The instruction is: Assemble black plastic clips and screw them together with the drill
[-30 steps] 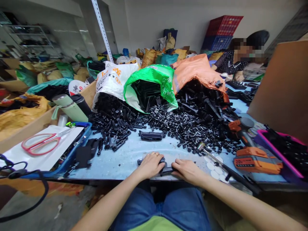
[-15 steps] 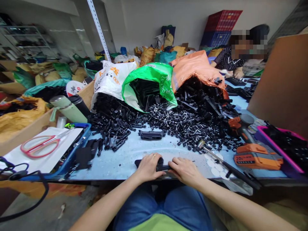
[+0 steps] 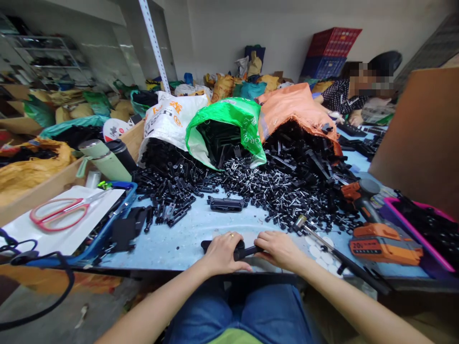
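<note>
Black hardware (image 3: 248, 252) lies clasped under the arched left hand (image 3: 223, 252), its end gripped by the right hand (image 3: 277, 248).

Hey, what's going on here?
Someone is handling a black piece at the near edge of the table: the left hand lies over it, the right hand holds its right end. Whether it's one part or two, I can't tell. Another black assembly lies just beyond, then loose parts heaped before three open bags.

Single head view, forward and down, close over the worktable (image 3: 161, 239)
</note>
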A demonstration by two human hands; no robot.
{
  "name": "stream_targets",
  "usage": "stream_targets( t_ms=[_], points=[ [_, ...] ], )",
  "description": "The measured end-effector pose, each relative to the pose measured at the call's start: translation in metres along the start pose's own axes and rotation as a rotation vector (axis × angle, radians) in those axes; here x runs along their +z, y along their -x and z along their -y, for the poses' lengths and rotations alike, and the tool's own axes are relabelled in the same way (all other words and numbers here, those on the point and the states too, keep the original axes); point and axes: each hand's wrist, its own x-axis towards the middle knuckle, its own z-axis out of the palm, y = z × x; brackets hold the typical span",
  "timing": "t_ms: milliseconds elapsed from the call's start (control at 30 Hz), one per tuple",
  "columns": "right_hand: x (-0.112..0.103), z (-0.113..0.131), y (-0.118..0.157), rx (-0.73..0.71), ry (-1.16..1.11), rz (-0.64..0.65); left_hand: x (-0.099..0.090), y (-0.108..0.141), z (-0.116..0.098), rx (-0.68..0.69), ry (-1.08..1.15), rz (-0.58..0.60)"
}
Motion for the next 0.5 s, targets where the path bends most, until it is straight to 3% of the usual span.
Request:
stream_targets(
  t_ms=[100,167,267,400,500],
  points=[
    [0.013,-0.01,0.001,0.042,-0.075,-0.03,-0.018,-0.032,0.019,-0.066,0.023,-0.035],
    [0.02,-0.012,0.002,0.073,-0.124,-0.054,-0.035,-0.065,0.04,-0.314,-0.045,-0.12],
    [0.028,-0.007,0.002,0.155,-0.199,-0.086,-0.05,-0.117,0.072,-0.463,-0.061,-0.14],
    [0.026,-0.003,-0.001,0.211,-0.279,-0.101,-0.043,-0.161,0.087,-0.521,-0.005,-0.111],
    [0.016,-0.02,-0.017,0.225,-0.244,-0.164,-0.038,-0.165,0.084,-0.511,0.047,-0.173]
  ],
)
